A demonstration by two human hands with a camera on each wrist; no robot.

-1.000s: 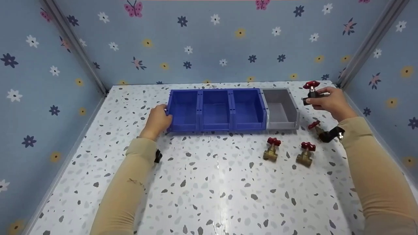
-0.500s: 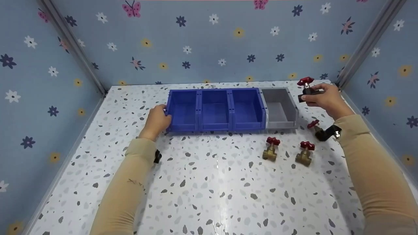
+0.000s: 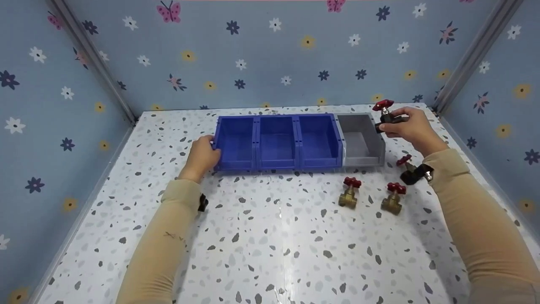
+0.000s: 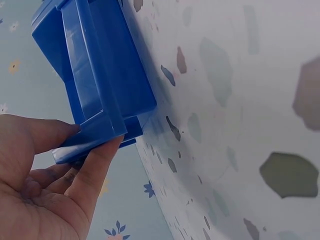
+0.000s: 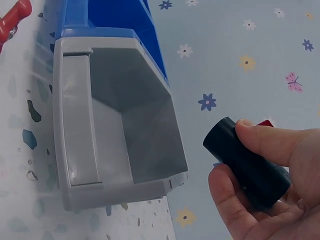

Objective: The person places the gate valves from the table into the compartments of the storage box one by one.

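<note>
The left hand (image 3: 201,155) is pinching the leftmost blue bin (image 3: 235,165); the right hand (image 3: 411,126) is gripping a black valve (image 3: 385,118) beside the gray bin (image 3: 363,161). The valve's probably heavy, rigid body (image 5: 246,164) is offering the best hold.

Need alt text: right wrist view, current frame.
A right hand holds a dark valve, its red handle mostly hidden, near a gray bin. A blue bin adjoins the gray one; flowered wall behind.
</note>
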